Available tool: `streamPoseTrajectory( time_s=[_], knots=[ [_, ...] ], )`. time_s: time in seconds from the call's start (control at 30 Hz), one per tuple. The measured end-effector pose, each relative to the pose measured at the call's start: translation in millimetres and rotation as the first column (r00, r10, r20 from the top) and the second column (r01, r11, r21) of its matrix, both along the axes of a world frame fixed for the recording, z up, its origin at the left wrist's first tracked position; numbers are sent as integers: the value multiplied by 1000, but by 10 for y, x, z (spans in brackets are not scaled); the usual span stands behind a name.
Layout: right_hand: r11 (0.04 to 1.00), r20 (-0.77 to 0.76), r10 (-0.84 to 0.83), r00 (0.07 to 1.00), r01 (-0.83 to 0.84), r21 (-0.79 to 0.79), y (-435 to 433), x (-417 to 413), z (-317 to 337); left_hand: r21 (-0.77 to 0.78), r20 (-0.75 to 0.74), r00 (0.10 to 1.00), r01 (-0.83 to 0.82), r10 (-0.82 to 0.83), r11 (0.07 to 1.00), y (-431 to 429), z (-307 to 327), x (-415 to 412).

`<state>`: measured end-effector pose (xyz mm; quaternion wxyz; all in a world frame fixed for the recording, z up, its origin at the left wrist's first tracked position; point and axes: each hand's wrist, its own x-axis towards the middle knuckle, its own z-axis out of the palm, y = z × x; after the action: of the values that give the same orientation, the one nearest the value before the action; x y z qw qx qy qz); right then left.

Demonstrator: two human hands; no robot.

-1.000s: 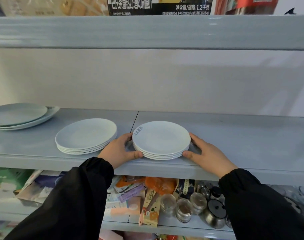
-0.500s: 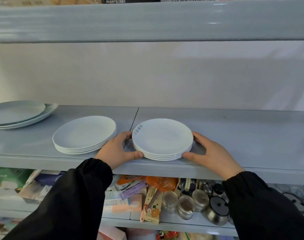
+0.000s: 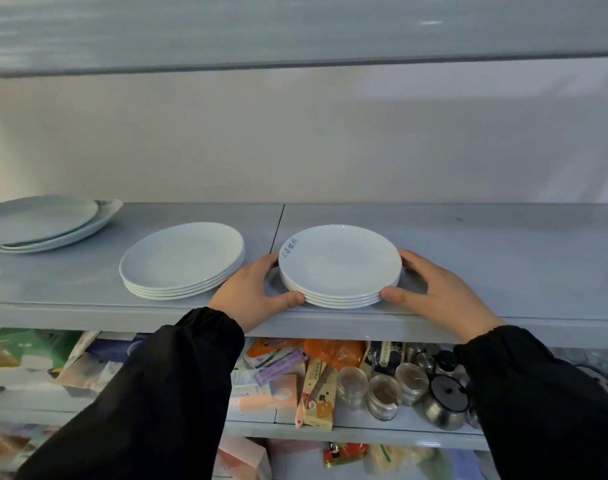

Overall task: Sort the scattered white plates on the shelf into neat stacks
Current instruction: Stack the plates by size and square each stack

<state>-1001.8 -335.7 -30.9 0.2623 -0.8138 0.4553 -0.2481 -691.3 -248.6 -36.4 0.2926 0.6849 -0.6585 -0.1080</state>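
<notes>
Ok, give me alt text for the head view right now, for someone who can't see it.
Two hands, left hand and right hand, clasp a small plate stack on the grey shelf. A larger stack sits left, with uneven plates at far left.

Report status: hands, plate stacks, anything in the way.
Left hand and right hand clasp the right stack. Middle stack neat; far-left plates uneven. Nothing blocking.

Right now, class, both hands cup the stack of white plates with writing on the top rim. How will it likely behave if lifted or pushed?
The stack of plates looks rigid and probably heavy, being several layers. Its glossy surfaces suggest plates could slide apart if tilted. The left hand and right hand grip opposite edges, which should steady it; it looks breakable near the shelf edge.
</notes>
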Motion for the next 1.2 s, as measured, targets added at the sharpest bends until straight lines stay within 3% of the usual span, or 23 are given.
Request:
streamPoseTrajectory(
  time_s=[0.13, 0.3, 0.57, 0.8, 1.2],
  knots=[
    [999, 29, -42, 999, 43, -7, 85, 102, 105, -3, 144, 989, 13, -13, 1000, 109, 81, 23],
    [987, -148, -90, 985, 68, -146, 178, 565, 247, -201, 246, 969, 16, 34, 979, 355, 442, 325],
    [967, -178, 50, 983, -93, -237, 626, 1810, 538, -234, 358, 914, -109, 190, 966, 945, 651, 1480],
    [952, -210, 162, 964, -209, -225, 1057, 3010, 679, -201, 338, 881, -276, 330, 940, 1682, 634, 2603],
    [938, -180, 274, 945, -303, -168, 1729, 4398, 592, -189, 298, 864, -363, 405, 913, 2512, 501, 3901]
  ],
)
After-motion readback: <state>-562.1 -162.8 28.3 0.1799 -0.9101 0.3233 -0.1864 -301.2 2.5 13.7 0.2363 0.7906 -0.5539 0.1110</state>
